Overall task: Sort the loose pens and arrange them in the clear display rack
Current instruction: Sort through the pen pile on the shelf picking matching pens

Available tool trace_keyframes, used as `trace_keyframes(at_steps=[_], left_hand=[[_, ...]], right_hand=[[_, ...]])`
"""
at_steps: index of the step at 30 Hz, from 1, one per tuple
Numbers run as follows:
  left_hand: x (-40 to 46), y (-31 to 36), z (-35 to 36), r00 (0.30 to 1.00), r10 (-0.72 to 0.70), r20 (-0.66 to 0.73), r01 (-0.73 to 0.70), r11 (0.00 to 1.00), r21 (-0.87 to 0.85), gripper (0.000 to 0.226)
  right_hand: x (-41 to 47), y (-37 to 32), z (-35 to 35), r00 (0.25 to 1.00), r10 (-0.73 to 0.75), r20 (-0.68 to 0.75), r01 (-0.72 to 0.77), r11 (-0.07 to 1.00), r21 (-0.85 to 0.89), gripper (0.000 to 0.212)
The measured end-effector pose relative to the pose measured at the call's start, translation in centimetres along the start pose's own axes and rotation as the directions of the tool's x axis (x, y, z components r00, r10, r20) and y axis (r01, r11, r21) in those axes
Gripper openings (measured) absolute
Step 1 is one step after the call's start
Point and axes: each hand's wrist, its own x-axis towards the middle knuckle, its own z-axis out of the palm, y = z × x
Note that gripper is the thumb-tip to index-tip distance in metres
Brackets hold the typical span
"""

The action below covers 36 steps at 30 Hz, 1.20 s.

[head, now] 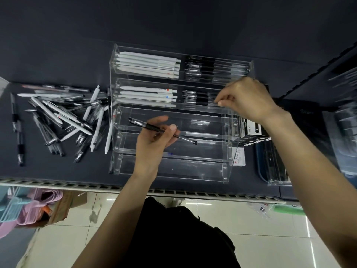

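A clear tiered display rack [116,120] stands on the dark shelf. Its top two tiers hold white pens [146,63] on the left and clear black-grip pens [204,67] on the right. The lower tiers look bare. My left hand [154,140] holds a clear pen with a black grip [152,128] over the middle tiers. My right hand [245,97] pinches the end of a clear pen [212,102] in the second tier's right compartment. A heap of loose white and clear pens [63,120] lies left of the rack.
A black-and-white pen box [251,132] and a small card [239,159] sit right of the rack, beside dark packaged goods [274,165]. The shelf's front edge [96,185] runs across below. Tiled floor and pastel hangers [29,206] lie beneath.
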Motion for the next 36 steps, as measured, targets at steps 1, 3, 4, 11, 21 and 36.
trace_keyframes(at_steps=[1,3,4,11,21,36], left_hand=[[0.0,0.0,0.0,1.0,-0.003,0.002,0.003,1.0,-0.003,0.019],[-0.1,0.0,0.0,1.0,-0.008,0.005,0.008,1.0,-0.01,0.018],[-0.1,0.0,0.0,1.0,-0.009,0.006,0.009,1.0,-0.013,0.018],[-0.1,0.1,-0.1,1.0,-0.01,0.006,0.01,1.0,0.003,0.017],[-0.1,0.1,-0.1,0.999,-0.028,-0.016,0.028,1.0,0.006,0.017],[-0.2,0.1,-0.3,0.999,-0.019,-0.034,0.019,1.0,-0.005,0.016]], right_hand=[[0.0,0.0,0.1,1.0,0.01,0.009,-0.009,1.0,-0.03,0.011],[0.1,0.0,0.2,0.999,0.025,0.027,-0.023,0.998,-0.064,0.011],[0.2,0.0,0.1,0.999,0.028,0.038,-0.025,0.997,-0.074,0.011],[0.2,-0.3,0.0,0.998,-0.064,0.015,0.064,0.996,-0.054,0.018],[0.5,-1.1,1.4,0.982,-0.172,-0.079,0.169,0.985,-0.041,0.016],[1.4,-1.6,0.6,0.978,-0.198,-0.066,0.19,0.976,-0.11,0.023]])
